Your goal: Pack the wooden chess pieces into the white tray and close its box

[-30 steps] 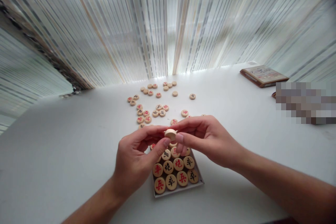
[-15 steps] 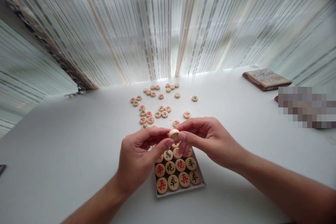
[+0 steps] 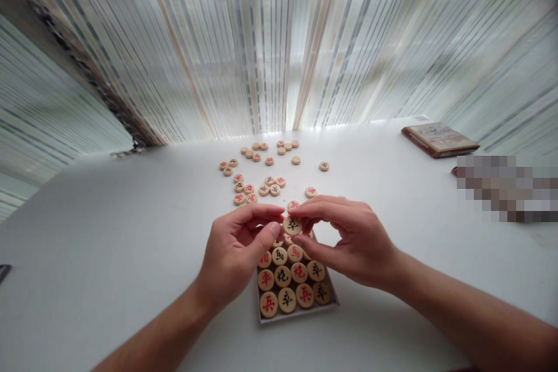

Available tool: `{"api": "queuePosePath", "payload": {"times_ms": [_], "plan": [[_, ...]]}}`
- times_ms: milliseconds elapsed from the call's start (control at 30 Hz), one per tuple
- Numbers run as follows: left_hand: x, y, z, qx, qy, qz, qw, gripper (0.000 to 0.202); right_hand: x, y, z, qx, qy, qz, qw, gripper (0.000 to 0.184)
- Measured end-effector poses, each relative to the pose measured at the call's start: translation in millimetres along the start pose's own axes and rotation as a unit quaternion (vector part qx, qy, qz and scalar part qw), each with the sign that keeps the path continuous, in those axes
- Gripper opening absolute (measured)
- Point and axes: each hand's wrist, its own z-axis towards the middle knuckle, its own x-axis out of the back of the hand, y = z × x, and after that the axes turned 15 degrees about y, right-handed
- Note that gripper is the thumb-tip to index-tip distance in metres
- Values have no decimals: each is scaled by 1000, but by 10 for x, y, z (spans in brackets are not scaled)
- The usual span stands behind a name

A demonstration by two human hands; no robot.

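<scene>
A round wooden Chinese chess piece point(image 3: 292, 225) with a black character facing me is held over the box, between the thumb and fingers of my right hand point(image 3: 355, 238). Close to its left edge is my left hand point(image 3: 238, 244), thumb and index finger apart and no piece between them. Below both hands lies a shallow box point(image 3: 300, 315) with rows of chess pieces, characters up in red and black, such as a red-marked piece point(image 3: 268, 304) in the near left corner. My hands cover part of the box's far rows.
More chess pieces lie scattered beyond the hands on the white table point(image 3: 131, 244), including one off to the right point(image 3: 324, 166). A flat box with a picture point(image 3: 440, 138) is at the far right, near a blurred-out object point(image 3: 505, 189). A striped curtain point(image 3: 244, 40) hangs behind.
The piece has been turned, so its black character now faces me instead of its plain side. My left fingers have come off it; my right hand keeps hold.
</scene>
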Motion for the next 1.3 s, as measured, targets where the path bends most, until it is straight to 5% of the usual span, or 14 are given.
{"api": "queuePosePath", "payload": {"times_ms": [200, 533, 600, 700, 800, 900, 1000, 1100, 1300], "plan": [[-13, 12, 22, 68, -14, -44, 997, 15, -2, -61, 44, 71, -5, -41, 997, 17], [-45, -31, -15, 51, -6, -51, 997, 22, 25, -114, -12, 178, -25, -201, 963, 12], [-48, -22, -17, 46, -8, -51, 998, 18, 34, -139, -7, 131, -16, -189, 973, 11], [-45, 5, 1, 38, 2, -50, 998, 12, 69, -161, 37, -73, -10, -33, 997, 18], [-32, 17, 32, 27, 17, -46, 998, 14, 112, -152, 108, -304, -22, 192, 933, 25], [-16, 4, 58, 24, 20, -46, 998, 13, 121, -115, 157, -415, -14, 304, 858, 27], [-9, -11, 70, 24, 23, -39, 999, 11, 102, -71, 167, -451, -16, 344, 823, 26], [-10, -15, 74, 26, 26, -32, 999, 12, 112, -58, 177, -444, -23, 349, 825, 26], [-9, -31, 80, 20, 27, -18, 999, 14, 369, -205, 175, -328, -59, 193, 923, 16]]}}
